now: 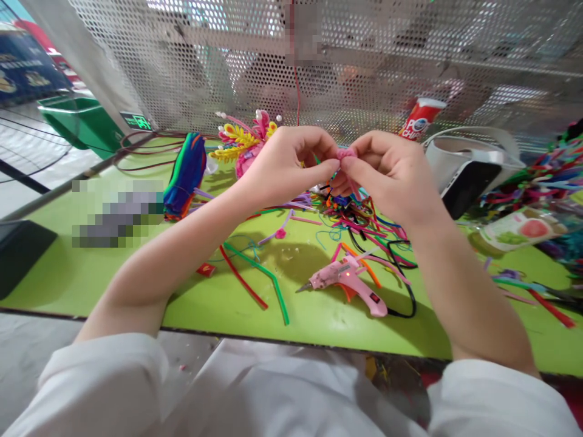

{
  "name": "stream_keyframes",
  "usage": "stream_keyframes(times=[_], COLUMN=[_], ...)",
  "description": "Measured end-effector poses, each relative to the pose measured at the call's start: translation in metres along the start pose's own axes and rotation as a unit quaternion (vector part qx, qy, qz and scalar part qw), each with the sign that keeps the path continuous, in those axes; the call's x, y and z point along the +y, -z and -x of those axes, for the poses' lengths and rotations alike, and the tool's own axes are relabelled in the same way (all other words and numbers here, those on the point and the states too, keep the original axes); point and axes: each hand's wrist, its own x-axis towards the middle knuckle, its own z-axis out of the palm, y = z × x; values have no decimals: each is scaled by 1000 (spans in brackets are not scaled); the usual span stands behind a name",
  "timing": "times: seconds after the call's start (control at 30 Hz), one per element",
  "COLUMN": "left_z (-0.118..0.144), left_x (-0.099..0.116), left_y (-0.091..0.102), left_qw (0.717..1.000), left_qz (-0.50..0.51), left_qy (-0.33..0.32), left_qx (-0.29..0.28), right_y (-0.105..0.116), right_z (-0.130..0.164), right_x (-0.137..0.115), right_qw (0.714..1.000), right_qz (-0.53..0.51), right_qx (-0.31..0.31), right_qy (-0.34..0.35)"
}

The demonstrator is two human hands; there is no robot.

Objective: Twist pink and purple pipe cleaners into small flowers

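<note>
A small pink pipe-cleaner piece sits pinched between the fingertips of both hands, held up above the counter. Its fuzzy top is bent into a little curl just above the grip, and a short pink stem hangs down below it, mostly hidden by fingers.

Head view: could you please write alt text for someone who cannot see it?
Left hand and right hand pinch a pink pipe cleaner above a green table. A pink glue gun and loose pipe cleaners lie beneath.
</note>
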Motion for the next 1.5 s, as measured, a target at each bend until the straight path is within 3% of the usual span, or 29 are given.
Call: stream_keyframes(times=[0.13,0.33,0.53,0.67,0.97,1.13,1.23,1.33,1.5], left_z=[-1,-2,2,1,-1,0,3,5,4], left_x=[0,4,5,6,8,12,17,22,22], left_y=[-1,-1,4,9,22,25,23,18,6], left_qw=[999,982,999,998,995,997,998,999,993], left_qz=[48,163,40,-20,-15,-27,-27,-13,76], left_qy=[21,48,-35,-57,-95,-58,-29,-36,-89], left_qx=[-8,-84,2,36,9,-37,-52,-23,34], right_y=[-3,2,-1,0,5,6,4,2,-1], right_z=[-1,1,0,0,10,14,15,14,13], right_x=[-2,-7,-8,-11,-17,-25,-27,-27,-29], right_qw=[999,1000,997,993,982,966,966,979,980], right_qz=[-28,17,30,54,145,208,217,166,133], right_qx=[11,-10,38,44,32,-18,-28,-12,47], right_qy=[-23,20,68,92,120,155,139,115,138])
